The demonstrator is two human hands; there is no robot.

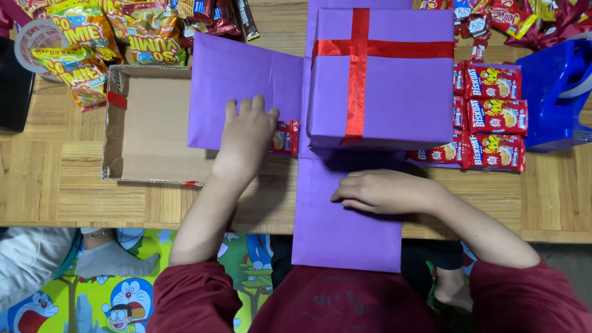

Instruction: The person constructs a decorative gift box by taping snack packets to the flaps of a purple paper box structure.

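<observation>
**Purple fold-out box with flaps laid flat under both hands**

A purple paper-covered box lid (382, 80), tied with a red ribbon (357, 68) in a cross, is seen standing in the middle of the wooden desk (37, 179). Purple flaps are spread flat around it: a left flap (243, 80) and a near flap (345, 228), the latter overhanging the desk edge toward the person's lap.

The left hand (248, 132) is laid flat, fingers together and extended, on the lower part of the left flap, with nothing clamped in it. The right hand (382, 190) is rested loosely curled on the near flap, just in front of the lid; nothing is gripped there either.

Red snack packets (493, 117) are lined up on the right side beside the lid, and one small red packet (285, 137) lies just beside the left thumb. An open cardboard tray (151, 123) sits to the left, partly covered by the left flap.

The flaps are judged to be light, paper-wrapped board: stiff enough to hold flat, yet easily creased at the hinges and smooth under the palm. They are best taken at the free outer edges, thumb beneath and fingers above. The lid is probably light as well and is best held by its opposite side walls, not by the ribbon, which could slip or pull loose.
</observation>
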